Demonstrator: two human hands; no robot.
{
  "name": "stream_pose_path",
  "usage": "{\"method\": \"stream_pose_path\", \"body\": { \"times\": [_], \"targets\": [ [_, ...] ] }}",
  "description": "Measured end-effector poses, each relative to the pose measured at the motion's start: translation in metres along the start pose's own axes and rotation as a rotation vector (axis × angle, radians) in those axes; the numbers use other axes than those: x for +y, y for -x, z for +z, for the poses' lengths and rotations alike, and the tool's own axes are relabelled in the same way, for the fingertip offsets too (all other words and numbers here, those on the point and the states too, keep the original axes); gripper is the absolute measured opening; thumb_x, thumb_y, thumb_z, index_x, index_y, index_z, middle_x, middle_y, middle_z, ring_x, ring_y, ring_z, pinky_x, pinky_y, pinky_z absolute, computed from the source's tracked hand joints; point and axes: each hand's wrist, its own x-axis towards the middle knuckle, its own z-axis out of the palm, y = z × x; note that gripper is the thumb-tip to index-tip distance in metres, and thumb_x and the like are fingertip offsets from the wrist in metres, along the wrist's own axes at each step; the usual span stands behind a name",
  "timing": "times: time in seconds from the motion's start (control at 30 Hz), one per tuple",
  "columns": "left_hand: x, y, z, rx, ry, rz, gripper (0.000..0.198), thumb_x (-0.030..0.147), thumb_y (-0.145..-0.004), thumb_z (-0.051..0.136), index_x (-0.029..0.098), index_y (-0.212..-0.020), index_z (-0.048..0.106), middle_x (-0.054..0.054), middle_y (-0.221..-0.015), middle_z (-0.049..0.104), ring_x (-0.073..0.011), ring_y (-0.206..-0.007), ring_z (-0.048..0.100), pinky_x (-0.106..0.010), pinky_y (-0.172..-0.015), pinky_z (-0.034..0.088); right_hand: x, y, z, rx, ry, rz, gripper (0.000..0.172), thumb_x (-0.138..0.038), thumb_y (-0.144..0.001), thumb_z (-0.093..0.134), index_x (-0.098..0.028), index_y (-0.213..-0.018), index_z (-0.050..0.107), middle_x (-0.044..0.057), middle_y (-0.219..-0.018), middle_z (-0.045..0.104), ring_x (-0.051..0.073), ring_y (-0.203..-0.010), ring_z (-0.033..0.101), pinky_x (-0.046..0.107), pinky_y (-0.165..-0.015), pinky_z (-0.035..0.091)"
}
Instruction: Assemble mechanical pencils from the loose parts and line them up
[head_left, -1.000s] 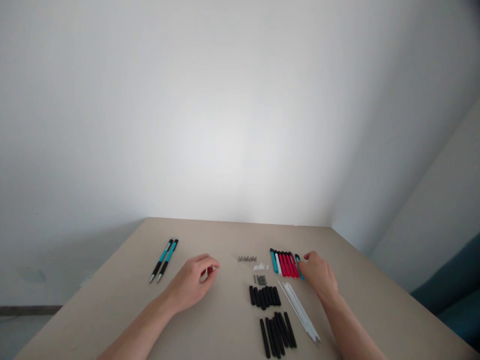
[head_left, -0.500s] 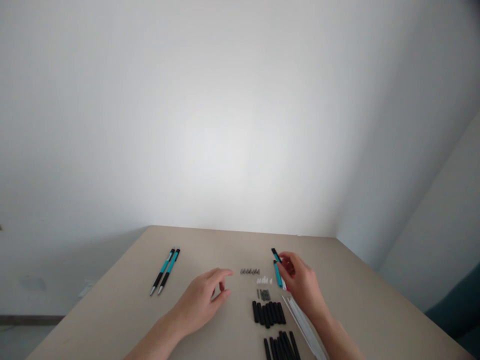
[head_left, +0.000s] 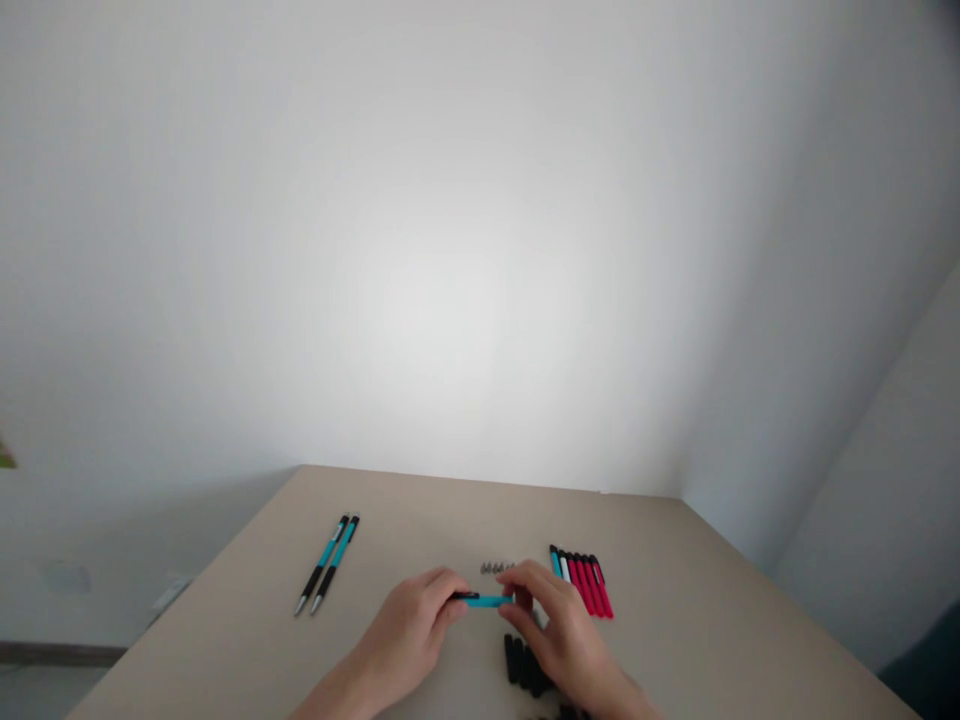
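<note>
A blue pen barrel (head_left: 486,602) with a black clip end lies level between my two hands, above the middle of the table. The fingers of my left hand (head_left: 420,625) pinch its black end. My right hand (head_left: 551,625) has thumb and fingertips closed on the blue end. Just beyond the right fingers sit small metal pieces (head_left: 495,568), partly covered by that hand. Black tubes (head_left: 521,662) lie under and beside the right hand, some hidden by it.
Two whole blue-and-black pens (head_left: 330,563) lie side by side at the left of the table (head_left: 420,500). A row of blue, white and pink pen barrels (head_left: 589,583) lies at the right. The wall (head_left: 480,300) rises behind the table's far edge.
My right hand has lifted a blue barrel from the row and brought it left and nearer. My left hand, empty before, now grips its black end. The view has tilted up slightly.
</note>
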Motion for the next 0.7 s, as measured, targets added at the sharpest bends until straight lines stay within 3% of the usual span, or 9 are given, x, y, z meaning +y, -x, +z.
{"method": "stream_pose_path", "body": {
  "times": [0.2, 0.37, 0.47, 0.7],
  "targets": [
    [-0.006, 0.003, 0.002, 0.004, -0.014, -0.024, 0.017, 0.017, -0.092, 0.035, 0.021, -0.088, 0.052, -0.001, -0.077, 0.061, -0.0162, -0.071, 0.056, -0.024, -0.066, 0.04, 0.014, 0.007, -0.02, 0.082, 0.12, 0.063, 0.017, -0.028, -0.09, 0.048, -0.02, -0.097, 0.061, 0.004, -0.082, 0.064, 0.016, -0.072, 0.058, 0.026, -0.068, 0.045],
    [-0.005, 0.007, 0.0, -0.051, -0.001, 0.016, 0.021, 0.018, -0.093, 0.032, 0.021, -0.099, 0.052, 0.0, -0.073, 0.057, -0.0157, -0.068, 0.055, -0.024, -0.067, 0.04, 0.021, 0.011, -0.042, -0.034, 0.246, 0.199, 0.018, -0.026, -0.085, 0.049, -0.02, -0.085, 0.066, 0.0, -0.068, 0.063, 0.015, -0.064, 0.056, 0.025, -0.064, 0.04],
    [-0.004, 0.008, -0.003, -0.052, -0.002, 0.013, 0.021, 0.021, -0.094, 0.031, 0.021, -0.094, 0.052, -0.001, -0.071, 0.057, -0.0159, -0.066, 0.054, -0.024, -0.066, 0.04, 0.027, 0.014, -0.052, -0.111, 0.333, 0.309, 0.017, -0.02, -0.077, 0.05, -0.019, -0.075, 0.067, -0.001, -0.06, 0.061, 0.013, -0.059, 0.055, 0.023, -0.059, 0.036],
    [-0.007, 0.011, -0.004, -0.068, 0.001, -0.009, 0.019, 0.028, -0.095, 0.031, 0.022, -0.092, 0.048, -0.001, -0.073, 0.057, -0.0172, -0.068, 0.053, -0.025, -0.066, 0.039, 0.038, 0.023, -0.055, -0.206, 0.415, 0.428, 0.015, -0.016, -0.066, 0.054, -0.019, -0.067, 0.069, 0.001, -0.062, 0.064, 0.014, -0.061, 0.056, 0.021, -0.055, 0.031]
  ]
}}
